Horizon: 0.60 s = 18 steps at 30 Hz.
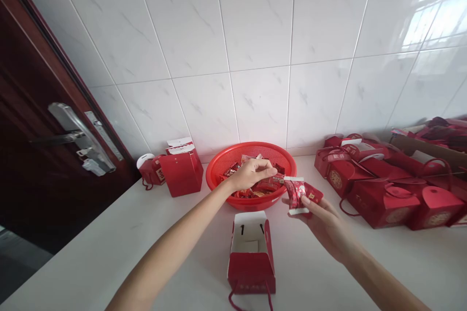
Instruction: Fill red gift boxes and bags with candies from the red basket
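Note:
My left hand (253, 175) is over the red plastic basket (215, 167), its thumb and fingers pinched on the end of a red wrapped candy (278, 179). Just right of it, my right hand (323, 216) holds several red wrapped candies (296, 193) between thumb and fingers, by the basket's right edge. More wrapped candies (266, 185) lie inside the basket. In front of the basket stands an open red box (251, 269) with a white inside and a cord handle, touched by neither hand.
Many closed red boxes (386, 204) crowd the right side, with a cardboard carton (423, 150) behind them. At the left stand a taller red box (180, 175) and a small one (151, 170). A tiled wall (255, 34) rises behind; a dark door (32, 107) is far left.

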Each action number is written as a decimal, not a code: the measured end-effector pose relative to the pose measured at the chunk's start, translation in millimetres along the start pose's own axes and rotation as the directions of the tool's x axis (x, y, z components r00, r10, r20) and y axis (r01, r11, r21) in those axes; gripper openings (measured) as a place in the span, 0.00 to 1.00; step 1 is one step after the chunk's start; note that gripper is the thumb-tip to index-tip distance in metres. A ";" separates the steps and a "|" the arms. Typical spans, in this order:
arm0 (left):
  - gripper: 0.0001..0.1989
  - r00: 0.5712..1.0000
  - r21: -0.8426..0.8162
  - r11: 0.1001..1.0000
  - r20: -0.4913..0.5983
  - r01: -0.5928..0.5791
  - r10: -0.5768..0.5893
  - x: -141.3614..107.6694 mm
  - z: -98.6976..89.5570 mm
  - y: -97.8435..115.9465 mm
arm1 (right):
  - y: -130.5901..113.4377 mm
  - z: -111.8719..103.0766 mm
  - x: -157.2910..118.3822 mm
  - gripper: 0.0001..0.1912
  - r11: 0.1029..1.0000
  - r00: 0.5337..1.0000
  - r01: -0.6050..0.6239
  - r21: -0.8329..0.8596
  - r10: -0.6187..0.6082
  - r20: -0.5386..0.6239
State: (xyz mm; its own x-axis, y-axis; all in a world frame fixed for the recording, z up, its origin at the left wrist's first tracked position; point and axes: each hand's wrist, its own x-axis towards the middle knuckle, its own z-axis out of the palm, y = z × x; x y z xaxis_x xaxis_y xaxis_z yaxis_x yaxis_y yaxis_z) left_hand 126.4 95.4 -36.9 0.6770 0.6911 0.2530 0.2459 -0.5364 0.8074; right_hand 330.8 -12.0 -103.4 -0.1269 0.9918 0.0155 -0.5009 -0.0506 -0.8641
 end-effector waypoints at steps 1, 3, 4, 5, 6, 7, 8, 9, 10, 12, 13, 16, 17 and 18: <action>0.21 1.000 -0.003 1.000 0.002 -0.025 0.025 0.1 1.4 3.2 | -3.9 4.3 6.0 0.17 1.000 1.000 0.023 0.005 -0.023 0.000; 0.21 0.998 0.007 0.998 -0.014 -0.055 0.055 1.3 2.4 6.8 | -10.6 13.3 18.0 0.16 0.997 0.997 0.074 0.021 -0.074 0.000; 0.21 0.998 0.016 0.998 -0.033 -0.060 0.061 2.3 1.8 7.1 | -13.2 17.6 23.7 0.16 0.995 0.995 0.096 0.027 -0.096 0.000; 0.22 0.997 0.027 0.998 -0.055 -0.054 0.055 3.2 0.2 6.4 | -15.4 21.7 29.1 0.15 0.993 0.993 0.117 0.030 -0.117 -0.004; 0.24 0.998 0.050 0.998 -0.062 -0.026 0.029 4.0 -2.3 4.7 | -17.3 25.4 34.1 0.14 0.990 0.990 0.137 0.032 -0.137 -0.011; 0.26 0.999 0.085 0.996 -0.048 0.020 -0.015 4.4 -5.8 1.9 | -19.1 28.6 38.8 0.14 0.987 0.988 0.156 0.036 -0.156 -0.023; 0.28 0.997 0.130 0.989 -0.019 0.076 -0.074 4.4 -9.8 -1.8 | -20.8 31.4 43.2 0.13 0.984 0.984 0.175 0.046 -0.173 -0.038; 0.29 0.990 0.185 0.974 0.023 0.133 -0.139 3.9 -14.2 -6.4 | -22.5 33.9 47.4 0.12 0.980 0.980 0.192 0.058 -0.189 -0.056; 0.28 0.977 0.246 0.952 0.071 0.180 -0.203 2.8 -18.3 -11.9 | -24.3 36.2 51.6 0.11 0.975 0.977 0.208 0.074 -0.203 -0.068; 0.18 0.942 0.357 0.906 0.155 0.227 -0.297 0.2 -24.0 -24.4 | -27.3 40.3 59.8 0.11 0.967 0.972 0.230 0.110 -0.222 -0.079; 0.12 0.921 0.411 0.881 0.193 0.237 -0.338 -0.9 -24.9 -30.9 | -28.2 42.3 63.7 0.10 0.962 0.970 0.239 0.129 -0.229 -0.085; 0.06 0.856 0.578 0.779 0.250 0.243 -0.452 0.0 -20.8 -48.4 | -27.3 47.9 74.8 0.10 0.951 0.966 0.253 0.176 -0.240 -0.096; 0.05 0.846 0.624 0.743 0.239 0.243 -0.477 2.1 -18.6 -53.2 | -25.5 49.3 78.1 0.10 0.950 0.966 0.253 0.185 -0.238 -0.100; 0.05 0.840 0.660 0.710 0.223 0.244 -0.495 4.9 -16.8 -57.3 | -23.1 50.4 81.2 0.10 0.949 0.967 0.251 0.190 -0.235 -0.100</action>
State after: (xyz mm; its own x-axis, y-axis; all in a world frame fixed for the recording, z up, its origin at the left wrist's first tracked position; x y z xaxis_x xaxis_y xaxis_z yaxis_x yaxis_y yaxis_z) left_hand 103.9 137.6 -73.0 0.6014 0.7380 -0.3061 0.7977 -0.5324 0.2833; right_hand 288.9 63.8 -56.8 0.0805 0.9825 0.1682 -0.6697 0.1784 -0.7209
